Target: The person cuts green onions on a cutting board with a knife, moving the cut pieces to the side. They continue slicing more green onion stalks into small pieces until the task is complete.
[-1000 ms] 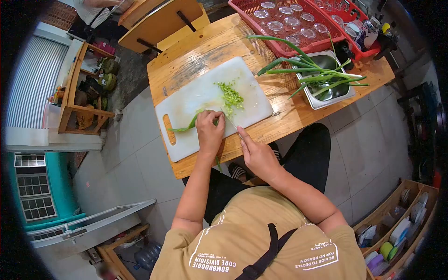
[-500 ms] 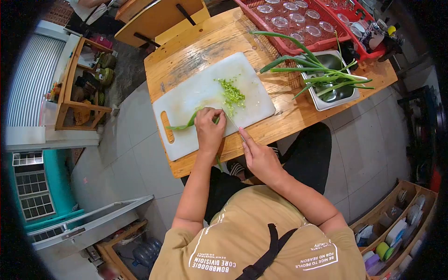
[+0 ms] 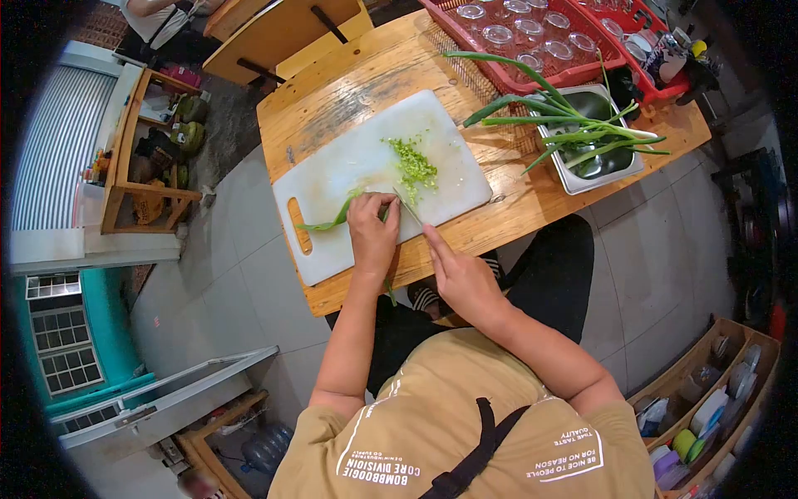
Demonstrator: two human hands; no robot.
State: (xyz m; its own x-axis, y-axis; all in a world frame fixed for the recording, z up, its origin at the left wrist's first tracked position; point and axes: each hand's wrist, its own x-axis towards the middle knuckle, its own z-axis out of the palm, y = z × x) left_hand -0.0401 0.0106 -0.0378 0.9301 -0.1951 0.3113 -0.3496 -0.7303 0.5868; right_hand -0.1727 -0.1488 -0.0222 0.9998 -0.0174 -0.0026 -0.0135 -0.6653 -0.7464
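Note:
My left hand (image 3: pixel 373 229) is closed over green onion stalks (image 3: pixel 331 223) on a white cutting board (image 3: pixel 328 175); the leafy ends stick out to its left and one hangs below the wrist. In my right hand (image 3: pixel 460 279) is a knife (image 3: pixel 408 209), its thin blade slanting up and left beside my left fingertips. Just beyond the blade lies a loose heap of chopped green onion (image 3: pixel 413 164). My right fingers wrap round the handle and mostly hide it.
Whole green onions (image 3: pixel 573 129) lie across a metal pan (image 3: pixel 618 176) at the table's right. Behind it stands a red crate (image 3: pixel 532 81) of upturned glasses (image 3: pixel 529 29), with another red basket (image 3: pixel 665 91) alongside. The wooden table's (image 3: pixel 316 108) near edge is close to my lap.
The knife blade has tilted slightly, its tip shifting a little up and left. My left hand stays on the green onion. The whole view has shifted slightly.

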